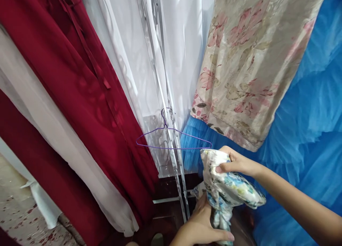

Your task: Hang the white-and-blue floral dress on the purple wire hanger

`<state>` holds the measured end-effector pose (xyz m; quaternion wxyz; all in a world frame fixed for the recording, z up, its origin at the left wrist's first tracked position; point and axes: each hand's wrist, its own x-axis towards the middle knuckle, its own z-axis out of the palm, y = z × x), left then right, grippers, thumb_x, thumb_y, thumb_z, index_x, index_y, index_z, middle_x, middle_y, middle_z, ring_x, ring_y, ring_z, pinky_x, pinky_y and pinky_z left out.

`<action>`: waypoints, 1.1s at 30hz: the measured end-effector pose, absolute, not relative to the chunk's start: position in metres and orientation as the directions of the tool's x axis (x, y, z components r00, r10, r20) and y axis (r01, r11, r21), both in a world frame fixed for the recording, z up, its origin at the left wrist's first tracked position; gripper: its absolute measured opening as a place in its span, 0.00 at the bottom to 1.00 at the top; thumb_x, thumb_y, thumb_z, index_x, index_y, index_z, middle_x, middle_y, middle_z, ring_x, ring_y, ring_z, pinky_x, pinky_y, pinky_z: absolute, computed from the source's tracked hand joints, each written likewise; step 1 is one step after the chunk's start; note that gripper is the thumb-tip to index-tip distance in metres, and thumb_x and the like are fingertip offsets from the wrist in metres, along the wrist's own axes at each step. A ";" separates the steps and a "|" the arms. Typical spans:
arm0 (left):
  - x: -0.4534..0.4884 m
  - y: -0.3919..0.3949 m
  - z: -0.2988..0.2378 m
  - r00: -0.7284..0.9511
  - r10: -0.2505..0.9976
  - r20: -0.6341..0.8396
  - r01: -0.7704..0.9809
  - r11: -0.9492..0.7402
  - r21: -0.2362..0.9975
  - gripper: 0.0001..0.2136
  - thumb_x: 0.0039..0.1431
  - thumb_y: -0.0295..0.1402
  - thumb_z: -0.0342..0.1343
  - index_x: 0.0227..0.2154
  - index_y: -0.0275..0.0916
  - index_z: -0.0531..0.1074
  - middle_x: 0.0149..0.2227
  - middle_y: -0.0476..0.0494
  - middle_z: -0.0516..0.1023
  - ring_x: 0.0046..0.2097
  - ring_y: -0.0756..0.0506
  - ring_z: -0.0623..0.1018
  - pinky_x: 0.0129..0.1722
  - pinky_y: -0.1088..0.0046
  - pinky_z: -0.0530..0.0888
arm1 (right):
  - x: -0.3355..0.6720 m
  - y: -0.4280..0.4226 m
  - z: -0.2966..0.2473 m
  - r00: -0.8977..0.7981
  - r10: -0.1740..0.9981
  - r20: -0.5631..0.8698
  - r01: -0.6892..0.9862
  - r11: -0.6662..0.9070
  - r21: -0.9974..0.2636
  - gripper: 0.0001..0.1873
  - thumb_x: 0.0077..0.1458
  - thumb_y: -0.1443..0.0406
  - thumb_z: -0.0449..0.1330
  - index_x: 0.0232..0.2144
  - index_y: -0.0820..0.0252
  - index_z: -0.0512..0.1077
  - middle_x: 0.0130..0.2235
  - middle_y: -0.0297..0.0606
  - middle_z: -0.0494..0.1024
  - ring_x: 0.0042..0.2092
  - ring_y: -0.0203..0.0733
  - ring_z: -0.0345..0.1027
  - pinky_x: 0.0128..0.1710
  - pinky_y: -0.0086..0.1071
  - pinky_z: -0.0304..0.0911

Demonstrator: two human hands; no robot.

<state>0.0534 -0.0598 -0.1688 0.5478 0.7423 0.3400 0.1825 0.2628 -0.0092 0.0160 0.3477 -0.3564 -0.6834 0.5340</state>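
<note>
A bunched white garment with blue, green and yellow floral print (223, 182) is gripped by both hands at the lower right of centre. My right hand (232, 162) pinches its upper part, thumb on the near side. Lower down, my left hand (201, 217) is wrapped round the gathered cloth, its fingers partly hidden. Just above and left of the garment, a purple wire hanger (175, 148) hangs by its hook on a slotted metal upright (175, 164). Nothing hangs on the hanger, and its right tip is close to the garment's top.
Dark red fabric (88, 96) and pale sheer lengths (66, 142) hang on the left. Behind the upright is white cloth (181, 60). A beige skirt-like piece with pink flowers (245, 67) and ruffled blue tulle (307, 139) hang on the right. The dark floor (165, 219) shows below.
</note>
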 end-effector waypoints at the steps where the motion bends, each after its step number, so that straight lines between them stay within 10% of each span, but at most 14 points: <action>1: 0.053 -0.058 -0.174 0.714 0.690 -0.119 0.335 -0.187 0.923 0.47 0.38 0.46 0.73 0.64 0.46 0.64 0.67 0.36 0.60 0.67 0.28 0.59 0.66 0.52 0.55 | 0.262 -0.009 0.013 -0.524 0.847 0.091 0.137 0.190 -0.972 0.13 0.44 0.60 0.67 0.17 0.62 0.71 0.18 0.29 0.63 0.22 0.32 0.50 0.22 0.28 0.47; 5: 0.020 -0.041 -0.182 0.672 0.735 -0.093 0.367 -0.222 0.903 0.17 0.58 0.46 0.60 0.46 0.42 0.79 0.50 0.40 0.79 0.50 0.37 0.76 0.53 0.60 0.70 | 0.282 0.002 0.003 -0.430 0.889 0.155 0.155 0.242 -0.958 0.10 0.45 0.63 0.63 0.17 0.61 0.71 0.19 0.30 0.64 0.23 0.33 0.52 0.23 0.28 0.48; 9: -0.043 -0.016 -0.148 0.472 0.875 0.106 0.394 -0.317 0.863 0.20 0.67 0.43 0.50 0.26 0.37 0.79 0.44 0.38 0.80 0.47 0.40 0.77 0.51 0.63 0.71 | 0.319 0.035 -0.006 -0.132 0.962 0.239 0.061 0.249 -0.967 0.05 0.42 0.65 0.62 0.18 0.61 0.74 0.21 0.33 0.70 0.24 0.36 0.59 0.24 0.29 0.53; 14: -0.071 -0.005 -0.065 0.365 0.838 0.406 0.258 -0.510 0.820 0.18 0.68 0.41 0.51 0.28 0.37 0.78 0.39 0.39 0.80 0.50 0.40 0.75 0.55 0.63 0.68 | 0.308 0.098 -0.008 -0.041 0.976 0.213 -0.074 0.209 -0.975 0.09 0.40 0.64 0.66 0.28 0.63 0.79 0.29 0.37 0.80 0.31 0.40 0.70 0.33 0.31 0.62; 22: -0.085 -0.002 -0.016 0.286 0.882 0.375 0.400 -0.465 0.789 0.21 0.68 0.47 0.46 0.23 0.38 0.61 0.23 0.53 0.60 0.27 0.51 0.61 0.26 0.76 0.60 | 0.224 0.137 0.003 -0.293 0.941 0.170 -0.097 0.147 -0.984 0.09 0.41 0.65 0.68 0.20 0.62 0.71 0.19 0.30 0.73 0.23 0.34 0.64 0.25 0.27 0.60; 29: -0.172 0.030 -0.004 0.575 0.817 -0.037 0.730 -0.493 0.473 0.16 0.61 0.47 0.55 0.31 0.39 0.74 0.28 0.50 0.74 0.31 0.48 0.71 0.31 0.76 0.64 | 0.232 0.108 -0.002 -0.500 0.865 0.033 -0.100 -0.020 -0.995 0.24 0.42 0.67 0.69 0.46 0.62 0.79 0.28 0.33 0.81 0.27 0.34 0.70 0.27 0.26 0.63; 33: -0.213 0.069 0.011 0.584 0.802 0.125 0.773 -0.597 0.214 0.14 0.66 0.42 0.50 0.40 0.42 0.78 0.39 0.44 0.80 0.43 0.41 0.75 0.49 0.65 0.66 | 0.241 0.112 0.010 -0.534 0.845 -0.039 -0.022 -0.061 -0.998 0.22 0.45 0.67 0.70 0.46 0.60 0.81 0.41 0.39 0.85 0.39 0.41 0.78 0.40 0.29 0.71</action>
